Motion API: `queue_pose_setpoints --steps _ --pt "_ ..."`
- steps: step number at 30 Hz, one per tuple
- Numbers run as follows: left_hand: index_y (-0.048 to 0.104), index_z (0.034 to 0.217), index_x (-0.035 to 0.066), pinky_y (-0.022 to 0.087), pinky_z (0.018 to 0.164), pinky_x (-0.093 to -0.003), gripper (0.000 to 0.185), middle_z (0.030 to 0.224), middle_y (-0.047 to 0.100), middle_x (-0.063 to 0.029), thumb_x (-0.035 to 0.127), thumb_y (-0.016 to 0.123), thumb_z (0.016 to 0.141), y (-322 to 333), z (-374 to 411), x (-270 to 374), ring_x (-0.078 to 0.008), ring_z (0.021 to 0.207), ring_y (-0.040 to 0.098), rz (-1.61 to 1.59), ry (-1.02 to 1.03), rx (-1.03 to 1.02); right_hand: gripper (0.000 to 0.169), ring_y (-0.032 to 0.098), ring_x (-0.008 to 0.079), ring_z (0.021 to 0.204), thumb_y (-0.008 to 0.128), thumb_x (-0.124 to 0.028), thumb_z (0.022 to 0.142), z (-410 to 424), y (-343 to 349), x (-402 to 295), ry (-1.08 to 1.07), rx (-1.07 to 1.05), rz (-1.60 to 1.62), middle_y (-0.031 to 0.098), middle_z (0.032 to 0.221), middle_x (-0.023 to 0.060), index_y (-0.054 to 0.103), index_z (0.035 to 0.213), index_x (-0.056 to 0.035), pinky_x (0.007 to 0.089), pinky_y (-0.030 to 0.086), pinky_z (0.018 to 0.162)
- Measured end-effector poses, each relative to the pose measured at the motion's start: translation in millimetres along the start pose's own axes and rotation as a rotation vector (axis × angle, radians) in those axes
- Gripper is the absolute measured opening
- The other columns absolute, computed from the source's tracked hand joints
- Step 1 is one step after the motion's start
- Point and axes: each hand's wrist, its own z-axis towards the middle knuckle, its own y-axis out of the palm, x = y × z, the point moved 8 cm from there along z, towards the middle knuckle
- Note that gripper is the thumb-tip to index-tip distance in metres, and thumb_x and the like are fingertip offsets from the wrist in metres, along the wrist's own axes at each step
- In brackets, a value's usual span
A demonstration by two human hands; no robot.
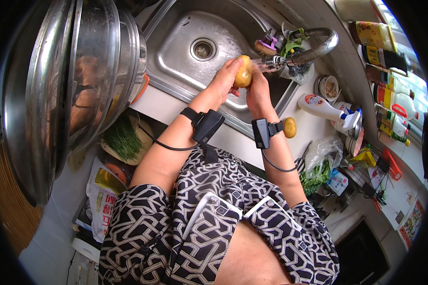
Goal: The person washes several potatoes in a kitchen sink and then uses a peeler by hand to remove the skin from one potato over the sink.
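My left hand (224,79) is closed around a yellow potato (243,71) above the near edge of the stainless steel sink (185,39). Beside it, my right hand (259,91) is raised at the potato's right side; its fingertips are partly hidden behind the potato and blurred by water. Water runs from the clear nozzle of the curved metal faucet (315,53) onto the potato and the right fingers. A second potato (290,127) lies on the white counter, just right of my right forearm. The sink's drain (203,49) shows beyond my left hand.
Large metal pans or lids (92,71) stand at the left. A purple-handled scrub brush (269,44) sits behind the faucet nozzle. On the right are a white spray bottle (319,105), small bowls (329,87) and bagged leafy greens (315,176). Chives (123,139) lie lower left.
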Motion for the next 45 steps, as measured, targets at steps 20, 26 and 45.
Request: queue_pose_setpoints --steps 20,26,45 --pt "0.054 0.091 0.017 0.019 0.033 -0.0217 0.045 0.064 0.048 0.0015 0.051 0.025 0.1 16 -1 -34 -0.0082 0.04 0.029 -0.293 -0.343 0.053 0.035 0.06 0.0124 0.088 0.065 -0.032 0.094 -3 9 -23 -0.187 -0.01 -0.205 0.065 0.095 0.0057 0.066 0.104 0.0007 0.0275 0.049 0.078" --pt "0.054 0.093 0.015 0.023 0.034 -0.0228 0.057 0.067 0.049 -0.0008 0.065 0.027 0.098 24 -8 -28 -0.0089 0.043 0.034 -0.236 -0.357 -0.033 0.04 0.062 0.0178 0.078 0.046 -0.034 0.103 12 0 -16 -0.053 0.017 -0.005 0.066 0.092 0.0092 0.067 0.098 -0.0004 0.0322 0.052 0.066" --pt "0.049 0.126 0.015 0.049 0.086 -0.0461 0.038 0.121 0.059 -0.0069 0.042 0.053 0.1 7 11 8 -0.0256 0.112 0.055 -0.386 -0.07 0.331 0.034 0.056 0.0176 0.119 0.052 -0.018 0.101 6 0 -24 -0.211 -0.027 0.055 0.06 0.129 0.0085 0.058 0.128 0.0016 0.0328 0.038 0.106"
